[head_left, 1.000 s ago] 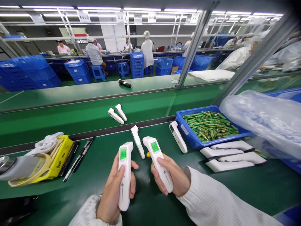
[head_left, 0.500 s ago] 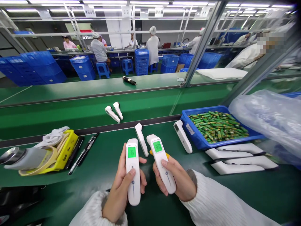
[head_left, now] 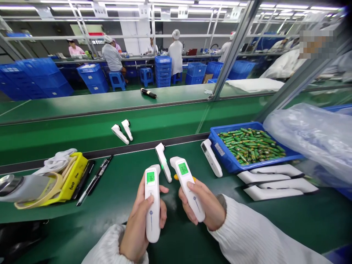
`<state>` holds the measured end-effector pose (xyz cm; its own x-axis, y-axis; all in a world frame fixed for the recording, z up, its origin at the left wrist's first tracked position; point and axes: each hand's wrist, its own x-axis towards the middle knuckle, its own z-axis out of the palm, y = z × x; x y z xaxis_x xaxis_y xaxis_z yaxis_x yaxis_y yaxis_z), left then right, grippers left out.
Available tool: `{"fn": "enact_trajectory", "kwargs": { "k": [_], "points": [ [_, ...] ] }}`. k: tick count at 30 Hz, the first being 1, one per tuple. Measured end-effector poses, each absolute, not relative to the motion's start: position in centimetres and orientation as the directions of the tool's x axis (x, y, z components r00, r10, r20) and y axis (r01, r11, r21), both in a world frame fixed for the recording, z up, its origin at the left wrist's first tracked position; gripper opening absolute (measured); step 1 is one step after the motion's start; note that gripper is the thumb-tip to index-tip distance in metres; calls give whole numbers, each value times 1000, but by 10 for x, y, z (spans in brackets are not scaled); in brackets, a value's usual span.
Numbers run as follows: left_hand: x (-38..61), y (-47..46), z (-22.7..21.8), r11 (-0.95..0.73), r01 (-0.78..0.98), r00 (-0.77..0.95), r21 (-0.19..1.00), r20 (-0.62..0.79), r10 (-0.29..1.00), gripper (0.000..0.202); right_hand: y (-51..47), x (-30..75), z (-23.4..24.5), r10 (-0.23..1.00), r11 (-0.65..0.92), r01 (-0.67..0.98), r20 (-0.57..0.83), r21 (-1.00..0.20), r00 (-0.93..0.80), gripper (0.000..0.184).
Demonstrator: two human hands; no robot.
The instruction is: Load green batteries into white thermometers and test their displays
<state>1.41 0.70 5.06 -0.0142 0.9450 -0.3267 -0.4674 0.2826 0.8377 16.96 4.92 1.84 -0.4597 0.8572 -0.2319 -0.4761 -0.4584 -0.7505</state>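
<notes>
My left hand is closed around a white infrared thermometer, thumb resting on its front below a lit green screen. In my right hand is a second white thermometer, its screen also lit green, my thumb on its front. Something yellow shows behind this one, mostly hidden. Just beyond my hands lies another thermometer on its side, with a green glow on its edge. One more thermometer lies to the right, against the blue tray.
A blue tray holds many green batteries, with clear plastic beside it. Several white thermometers lie in front. Two thermometers are on the green conveyor belt. Left are a yellow box, pens and a bottle.
The thermometer in my left hand has turned slightly, and its reading has changed. The two on the belt have shifted left. A green glow now shows on the one lying beyond my hands.
</notes>
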Motion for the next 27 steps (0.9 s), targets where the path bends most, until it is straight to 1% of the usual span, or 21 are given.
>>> {"fn": "enact_trajectory", "kwargs": {
  "k": [3, 6, 11, 13, 15, 17, 19, 23, 27],
  "points": [
    [13, 7, 52, 284, -466, -5, 838, -323, 946, 55, 50, 170, 19, 848, -465, -480, -220, -744, -482, 29],
    [12, 6, 50, 282, -467, 33, 838, -302, 953, 58, 50, 170, 17, 832, -458, -478, -173, -750, -526, 28],
    [12, 1, 43, 237, -462, 95, 854, -218, 971, 74, 44, 168, 18, 802, -363, -388, -72, -847, -592, 24],
    [11, -2, 41, 240, -435, 122, 868, -207, 971, 77, 41, 167, 20, 801, -340, -374, -57, -863, -596, 29],
    [10, -3, 39, 241, -410, 145, 880, -198, 969, 78, 38, 167, 22, 789, -336, -351, -58, -874, -611, 38],
    [9, -4, 40, 242, -402, 164, 883, -190, 968, 79, 35, 168, 21, 782, -331, -315, -72, -889, -618, 42],
    [9, -5, 40, 255, -408, 175, 876, -199, 964, 78, 33, 170, 17, 790, -319, -302, -76, -898, -609, 42],
    [9, -5, 42, 289, -428, 203, 856, -220, 954, 78, 29, 171, 11, 806, -316, -342, -61, -885, -588, 42],
    [8, -5, 39, 264, -434, 212, 862, -187, 959, 79, 26, 171, 12, 818, -297, -273, -97, -915, -568, 43]
  ]
}}
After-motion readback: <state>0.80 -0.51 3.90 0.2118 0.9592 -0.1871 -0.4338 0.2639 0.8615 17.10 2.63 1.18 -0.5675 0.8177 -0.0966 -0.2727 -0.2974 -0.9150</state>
